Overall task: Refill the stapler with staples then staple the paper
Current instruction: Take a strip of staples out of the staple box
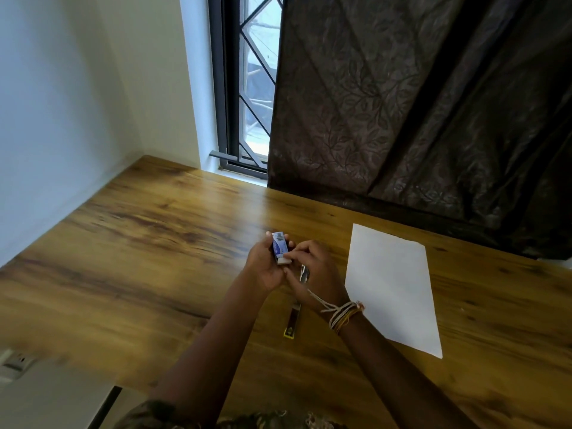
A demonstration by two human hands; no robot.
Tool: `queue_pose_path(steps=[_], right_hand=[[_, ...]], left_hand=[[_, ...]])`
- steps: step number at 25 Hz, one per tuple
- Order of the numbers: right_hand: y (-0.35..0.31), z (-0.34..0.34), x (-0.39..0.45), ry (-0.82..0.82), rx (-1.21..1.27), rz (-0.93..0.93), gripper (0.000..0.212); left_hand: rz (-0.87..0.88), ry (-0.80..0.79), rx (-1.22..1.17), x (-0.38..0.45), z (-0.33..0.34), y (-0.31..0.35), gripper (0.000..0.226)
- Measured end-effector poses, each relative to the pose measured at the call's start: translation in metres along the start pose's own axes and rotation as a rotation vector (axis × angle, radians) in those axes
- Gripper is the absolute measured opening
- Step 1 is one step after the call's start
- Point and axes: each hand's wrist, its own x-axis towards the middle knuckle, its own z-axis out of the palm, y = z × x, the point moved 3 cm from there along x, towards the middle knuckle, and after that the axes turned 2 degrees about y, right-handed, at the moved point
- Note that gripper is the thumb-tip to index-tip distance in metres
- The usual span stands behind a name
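Note:
My left hand (264,267) holds a small blue and white staple box (280,247) above the wooden table (139,243). The fingers of my right hand (315,274) pinch the box's pale inner tray at its near end. The stapler (293,320), dark with a yellow end, lies on the table beneath my hands, mostly hidden by them; a metal part of it shows between my palms. A white sheet of paper (393,286) lies flat to the right of my right hand.
A dark patterned curtain (418,103) hangs along the table's far edge on the right. A barred window (247,88) sits behind the far edge. The white wall (62,119) borders the table's left side. A wall socket (15,362) is at lower left.

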Motion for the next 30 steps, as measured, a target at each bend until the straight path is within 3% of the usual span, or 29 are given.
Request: queue_pose_path(steps=[10, 13, 18, 25, 30], right_hand=[[-0.005, -0.005, 0.007, -0.072, -0.056, -0.120, 0.010], [-0.003, -0.001, 0.002, -0.087, -0.047, -0.121, 0.012], [0.002, -0.003, 0.007, -0.008, 0.154, 0.105, 0.016], [0.003, -0.007, 0.022, -0.198, 0.075, 0.063, 0.023], [-0.002, -0.007, 0.022, -0.210, -0.034, -0.027, 0.021]], left_hand=[[0.019, -0.007, -0.097, 0.002, 0.000, 0.005, 0.050], [0.043, 0.016, -0.082, 0.005, -0.003, 0.006, 0.049], [0.022, 0.015, -0.038, 0.008, -0.007, 0.002, 0.050], [0.004, 0.003, -0.015, 0.010, -0.009, 0.001, 0.051], [0.024, 0.023, 0.041, 0.009, -0.009, -0.001, 0.049]])
